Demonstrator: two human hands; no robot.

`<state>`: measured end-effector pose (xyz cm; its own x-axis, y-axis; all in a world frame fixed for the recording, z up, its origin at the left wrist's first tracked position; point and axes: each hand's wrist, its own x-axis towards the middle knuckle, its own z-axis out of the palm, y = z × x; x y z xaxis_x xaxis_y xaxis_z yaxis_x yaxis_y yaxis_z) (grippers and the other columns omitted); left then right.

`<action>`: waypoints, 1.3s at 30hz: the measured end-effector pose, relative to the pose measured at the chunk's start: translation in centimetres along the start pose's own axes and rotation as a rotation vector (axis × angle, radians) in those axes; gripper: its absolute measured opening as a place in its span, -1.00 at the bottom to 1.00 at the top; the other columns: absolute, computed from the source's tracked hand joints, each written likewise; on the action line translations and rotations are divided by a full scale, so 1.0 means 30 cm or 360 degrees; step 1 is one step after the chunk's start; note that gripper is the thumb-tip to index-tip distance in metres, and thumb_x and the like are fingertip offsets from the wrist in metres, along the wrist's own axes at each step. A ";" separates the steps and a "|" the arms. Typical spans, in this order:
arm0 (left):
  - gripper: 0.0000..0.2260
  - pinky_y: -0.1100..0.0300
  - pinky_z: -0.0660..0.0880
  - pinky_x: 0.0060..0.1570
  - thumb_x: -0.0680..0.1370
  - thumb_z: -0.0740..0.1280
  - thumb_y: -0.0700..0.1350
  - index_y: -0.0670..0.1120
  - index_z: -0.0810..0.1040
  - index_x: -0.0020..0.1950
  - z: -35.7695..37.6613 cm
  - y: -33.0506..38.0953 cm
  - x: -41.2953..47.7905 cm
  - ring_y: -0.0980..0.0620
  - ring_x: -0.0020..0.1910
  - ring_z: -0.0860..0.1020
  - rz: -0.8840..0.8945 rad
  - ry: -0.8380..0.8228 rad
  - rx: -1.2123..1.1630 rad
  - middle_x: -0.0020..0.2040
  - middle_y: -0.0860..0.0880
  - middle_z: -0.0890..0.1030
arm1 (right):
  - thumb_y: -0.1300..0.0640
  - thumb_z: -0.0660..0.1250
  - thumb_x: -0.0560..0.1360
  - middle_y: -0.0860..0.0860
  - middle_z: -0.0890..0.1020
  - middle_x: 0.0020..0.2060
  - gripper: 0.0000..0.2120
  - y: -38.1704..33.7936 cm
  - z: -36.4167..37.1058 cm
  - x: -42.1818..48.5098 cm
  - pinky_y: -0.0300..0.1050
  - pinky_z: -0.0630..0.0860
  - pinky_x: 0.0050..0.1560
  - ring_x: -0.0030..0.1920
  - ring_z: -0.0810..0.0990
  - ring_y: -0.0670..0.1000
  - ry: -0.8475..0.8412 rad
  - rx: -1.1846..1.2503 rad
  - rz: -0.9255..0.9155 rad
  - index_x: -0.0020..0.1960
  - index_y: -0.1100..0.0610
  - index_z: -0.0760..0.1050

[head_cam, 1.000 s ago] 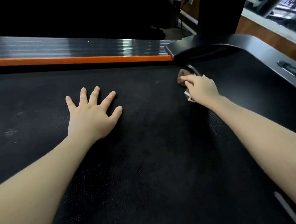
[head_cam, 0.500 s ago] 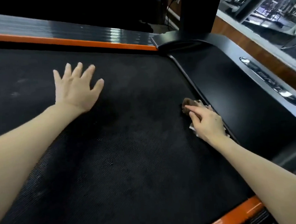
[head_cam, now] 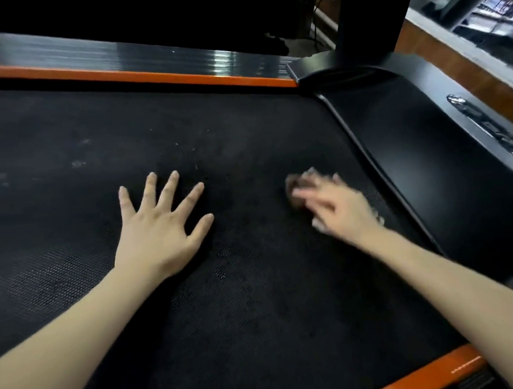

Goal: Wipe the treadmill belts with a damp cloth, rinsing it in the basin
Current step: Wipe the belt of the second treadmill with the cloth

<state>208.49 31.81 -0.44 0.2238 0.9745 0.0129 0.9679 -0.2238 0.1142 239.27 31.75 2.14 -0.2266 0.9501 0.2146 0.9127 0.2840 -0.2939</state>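
The black textured treadmill belt (head_cam: 256, 300) fills most of the view. My left hand (head_cam: 160, 225) lies flat on it with fingers spread, left of centre. My right hand (head_cam: 338, 207) presses a small cloth (head_cam: 296, 188) onto the belt with straight fingers; the hand is blurred. The cloth is brownish at its front, and a pale bit shows under the palm. Most of the cloth is hidden beneath the hand. Pale dusty marks dot the belt at the far left.
An orange-edged side rail (head_cam: 149, 74) runs along the far side of the belt. The black motor cover (head_cam: 428, 158) with a chrome badge lies to the right, and a black upright post (head_cam: 370, 13) rises behind it. Another orange rail (head_cam: 443, 369) shows at bottom right.
My right hand has slid the cloth from the belt's right edge by the motor cover toward the middle. My left hand stays flat on the belt.
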 end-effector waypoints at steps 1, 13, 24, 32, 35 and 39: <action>-0.31 -0.25 -0.19 0.43 0.41 -0.33 0.39 0.26 -0.05 0.52 -0.001 0.002 -0.001 -0.10 0.54 -0.16 0.0001 -0.0005 -0.0007 0.58 -0.01 -0.04 | 0.11 0.27 0.54 0.06 0.41 0.38 -0.70 0.032 0.006 0.084 -0.04 0.04 0.45 0.43 0.31 0.06 0.0080 -0.0042 0.0254 0.26 -0.03 0.53; -0.30 -0.26 -0.20 0.43 0.39 -0.36 0.38 0.25 -0.07 0.53 -0.009 0.007 0.003 -0.12 0.54 -0.17 0.0005 -0.0017 -0.0034 0.58 -0.03 -0.05 | -0.18 0.22 0.47 0.07 0.47 0.34 -0.64 -0.144 0.059 0.036 0.15 0.16 0.41 0.39 0.36 0.01 -0.0201 0.0096 -0.0283 0.20 -0.13 0.55; -0.31 -0.24 -0.22 0.43 0.39 -0.35 0.38 0.27 -0.07 0.52 -0.015 0.007 0.009 -0.10 0.54 -0.19 -0.0019 -0.0039 -0.0033 0.58 -0.01 -0.07 | 0.11 0.20 0.53 0.20 0.45 0.34 -0.51 -0.225 0.127 0.132 0.21 0.30 0.36 0.37 0.37 0.22 0.0046 -0.0017 -0.0116 0.46 0.03 0.28; -0.40 -0.33 -0.11 0.40 0.51 -0.29 0.34 0.23 -0.08 0.54 -0.063 -0.094 0.195 -0.18 0.53 -0.10 -0.0200 -0.0068 0.0112 0.58 -0.02 -0.03 | 0.08 0.22 0.55 0.10 0.47 0.34 -0.66 -0.166 0.138 0.257 0.20 0.21 0.41 0.38 0.39 0.12 -0.0015 0.0037 -0.0213 0.31 -0.05 0.48; -0.37 -0.30 -0.13 0.41 0.47 -0.32 0.35 0.22 -0.15 0.54 -0.041 -0.176 0.274 -0.11 0.54 -0.16 -0.0247 -0.0127 0.0081 0.57 0.07 -0.12 | 0.10 0.20 0.58 0.06 0.39 0.40 -0.64 -0.072 0.169 0.444 0.15 0.14 0.44 0.43 0.30 0.10 0.0124 -0.0105 0.0157 0.35 -0.10 0.43; -0.29 -0.24 -0.15 0.43 0.40 -0.42 0.38 0.24 -0.11 0.53 -0.012 -0.195 0.267 -0.06 0.55 -0.14 -0.0208 0.0021 0.0040 0.57 0.10 -0.08 | 0.06 0.16 0.59 0.07 0.35 0.43 -0.63 0.016 0.181 0.624 0.13 0.13 0.44 0.43 0.28 0.14 0.0188 -0.0218 0.0503 0.38 -0.13 0.38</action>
<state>204.60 40.94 -0.64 0.0941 0.9955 0.0125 0.9914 -0.0948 0.0905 233.63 50.36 0.97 0.1074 0.9644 0.2416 0.9702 -0.0486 -0.2372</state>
